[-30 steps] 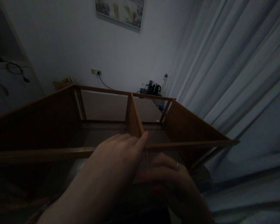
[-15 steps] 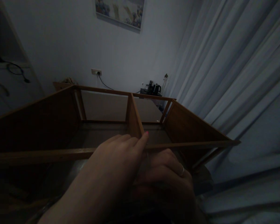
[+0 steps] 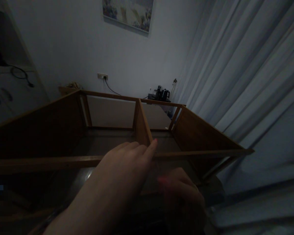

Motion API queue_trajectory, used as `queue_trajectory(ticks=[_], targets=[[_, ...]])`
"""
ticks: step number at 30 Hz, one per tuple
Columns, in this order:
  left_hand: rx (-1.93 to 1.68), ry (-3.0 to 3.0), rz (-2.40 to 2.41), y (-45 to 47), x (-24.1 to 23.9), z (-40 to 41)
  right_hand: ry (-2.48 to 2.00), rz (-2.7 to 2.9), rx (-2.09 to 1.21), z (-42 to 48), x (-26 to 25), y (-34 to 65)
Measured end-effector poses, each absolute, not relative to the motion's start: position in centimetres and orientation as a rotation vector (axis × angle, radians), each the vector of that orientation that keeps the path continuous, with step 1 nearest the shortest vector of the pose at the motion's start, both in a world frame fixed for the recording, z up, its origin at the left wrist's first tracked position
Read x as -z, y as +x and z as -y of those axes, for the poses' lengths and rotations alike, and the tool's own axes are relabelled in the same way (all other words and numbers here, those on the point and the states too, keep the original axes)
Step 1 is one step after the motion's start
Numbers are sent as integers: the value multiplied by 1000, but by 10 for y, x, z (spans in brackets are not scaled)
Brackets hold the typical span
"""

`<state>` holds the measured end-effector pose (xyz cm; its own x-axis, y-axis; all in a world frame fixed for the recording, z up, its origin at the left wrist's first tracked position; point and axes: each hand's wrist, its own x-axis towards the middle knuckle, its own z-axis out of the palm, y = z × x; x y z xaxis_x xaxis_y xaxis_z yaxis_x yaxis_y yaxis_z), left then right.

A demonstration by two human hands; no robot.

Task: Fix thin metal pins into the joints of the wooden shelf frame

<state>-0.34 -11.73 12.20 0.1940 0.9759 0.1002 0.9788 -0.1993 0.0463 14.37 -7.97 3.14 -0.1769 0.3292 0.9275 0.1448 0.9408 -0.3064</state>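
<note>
A brown wooden frame (image 3: 198,152) with panel sides and a middle divider (image 3: 144,122) stretches across the view in front of me. My left hand (image 3: 127,166) lies over its front rail where the divider meets it. The fingers wrap over the wood and the thumb presses near the divider's end. Just below the rail, to the right, is my right hand (image 3: 183,195), dark and smeared by motion. Its fingers are curled together with a pink nail showing. Whatever they pinch is too dim to make out.
Light curtains (image 3: 247,81) hang along the right side. Behind the frame, a black kettle (image 3: 165,94) stands by the wall, near a socket (image 3: 103,76) with a plugged-in cable. A picture (image 3: 128,14) hangs above. White cabinets (image 3: 12,94) stand at left.
My right hand has dropped lower and drawn away from the rail, its fingers more curled. My left hand keeps its place on the frame. The view has shifted slightly.
</note>
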Motion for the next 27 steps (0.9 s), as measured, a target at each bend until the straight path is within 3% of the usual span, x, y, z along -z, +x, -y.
queue_trajectory(ticks=[4, 9, 18, 27], targets=[[219, -2394, 1938, -4, -117, 117, -289, 1799, -76, 77, -33, 152], [257, -2404, 1956, -5, -117, 116, -341, 1857, -286, 82, -27, 149], [256, -2380, 1886, -8, -116, 118, -267, 1801, -102, 81, -28, 149], [271, -2334, 1833, -9, -109, 114, -212, 1180, -192, 78, -23, 133]])
